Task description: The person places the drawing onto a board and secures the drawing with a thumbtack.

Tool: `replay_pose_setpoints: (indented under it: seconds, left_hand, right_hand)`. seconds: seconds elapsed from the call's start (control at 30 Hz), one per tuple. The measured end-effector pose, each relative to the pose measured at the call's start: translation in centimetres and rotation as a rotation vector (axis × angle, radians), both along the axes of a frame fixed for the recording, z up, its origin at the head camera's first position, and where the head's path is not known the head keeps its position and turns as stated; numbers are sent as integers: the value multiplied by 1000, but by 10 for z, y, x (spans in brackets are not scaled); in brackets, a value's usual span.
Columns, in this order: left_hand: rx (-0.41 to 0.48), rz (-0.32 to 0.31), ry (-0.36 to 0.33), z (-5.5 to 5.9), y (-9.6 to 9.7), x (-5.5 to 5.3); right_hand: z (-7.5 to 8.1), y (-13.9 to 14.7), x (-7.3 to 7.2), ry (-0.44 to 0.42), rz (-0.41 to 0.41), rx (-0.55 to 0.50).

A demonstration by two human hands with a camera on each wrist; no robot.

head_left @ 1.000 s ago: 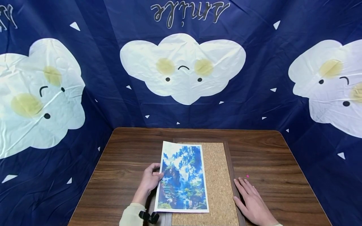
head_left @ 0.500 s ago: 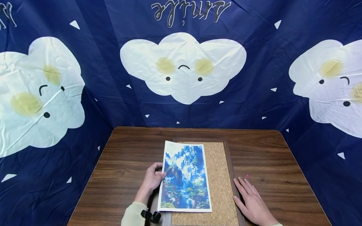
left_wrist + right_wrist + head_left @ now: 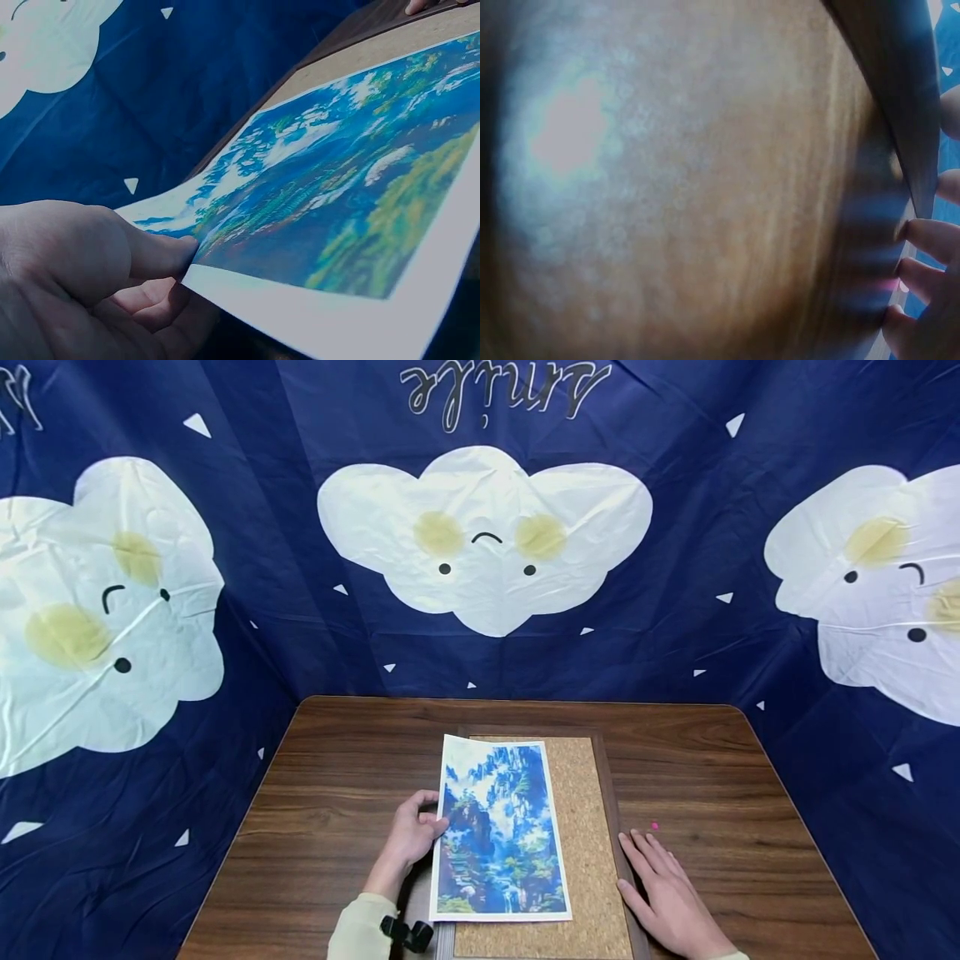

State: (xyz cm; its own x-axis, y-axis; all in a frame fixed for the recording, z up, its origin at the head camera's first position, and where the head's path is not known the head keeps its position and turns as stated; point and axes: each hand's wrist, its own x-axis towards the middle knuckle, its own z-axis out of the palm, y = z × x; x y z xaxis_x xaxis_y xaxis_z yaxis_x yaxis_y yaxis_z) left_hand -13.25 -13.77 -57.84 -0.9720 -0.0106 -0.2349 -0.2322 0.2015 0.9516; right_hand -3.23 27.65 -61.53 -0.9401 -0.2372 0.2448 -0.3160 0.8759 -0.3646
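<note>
A printed landscape picture [image 3: 501, 835] with a white border overlaps the left part of a framed cork board [image 3: 588, 827] on the table. My left hand [image 3: 414, 833] pinches the picture by its left edge, thumb on top and fingers beneath, as the left wrist view shows with the same hand [image 3: 97, 270]. There the sheet [image 3: 322, 187] bends up toward the thumb. My right hand [image 3: 671, 893] rests with straight fingers on the table beside the board's right frame edge, thumb and index fingertips right at it. In the right wrist view, its fingers [image 3: 934, 240] show at the right side.
A small pink object [image 3: 655, 826] lies on the wooden table [image 3: 345, 760] just beyond my right fingertips. Dark blue cloth [image 3: 480, 668] with white clouds surrounds the table at the back and both sides. A black strap device [image 3: 407, 935] sits at my left wrist.
My left hand has shifted a little to the right, carrying the picture with it further across the cork board. The right hand has stayed in place.
</note>
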Motion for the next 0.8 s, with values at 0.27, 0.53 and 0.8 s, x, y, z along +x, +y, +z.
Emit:
replay_pose_setpoints:
  seconds: [0.27,0.53,0.8]
  left_hand:
    - [-11,-22,6,4,4,-1]
    - [-108,-47,44,6,6,-2]
    - [-241,-66,63,8,9,-3]
  right_hand:
    - [0,-1,0,12,-1,-2]
    - [-1,-2,0,-45,-17,-7]
    - [-2,-1,0,-82,-26,-9]
